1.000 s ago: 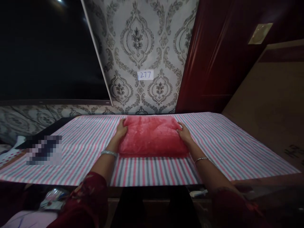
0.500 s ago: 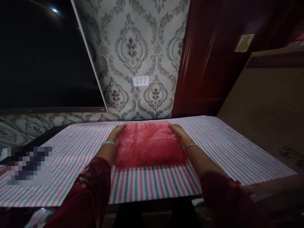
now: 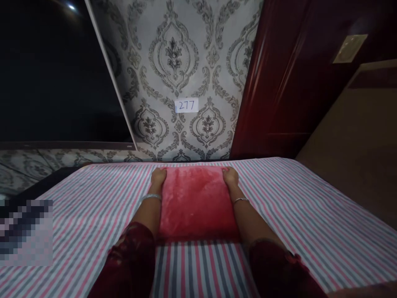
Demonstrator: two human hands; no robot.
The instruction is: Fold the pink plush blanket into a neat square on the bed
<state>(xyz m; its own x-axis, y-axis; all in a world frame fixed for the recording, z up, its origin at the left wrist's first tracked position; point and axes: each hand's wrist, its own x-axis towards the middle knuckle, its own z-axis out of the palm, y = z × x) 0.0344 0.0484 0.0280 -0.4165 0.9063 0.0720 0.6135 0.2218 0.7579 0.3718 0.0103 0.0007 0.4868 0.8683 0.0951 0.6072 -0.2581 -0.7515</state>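
Observation:
A red plush cloth, roughly rectangular with a soft, short pile, lies flat on a striped tablecloth. At its far left corner my left hand is closed on the edge. My right hand grips the far right corner in the same way, fingers curled in. Both forearms run along the sides of the red cloth, and its near edge lies between them. Whether it is folded in layers I cannot tell.
A dark television screen stands at the left, in front of patterned wallpaper. A paper label reading 277 is stuck there. To the right are a dark red wooden panel and a large brown board or carton.
My hands have gone from lying along the sides to gripping the far corners. The red cloth now looks narrower and longer toward me. The camera view has shifted too.

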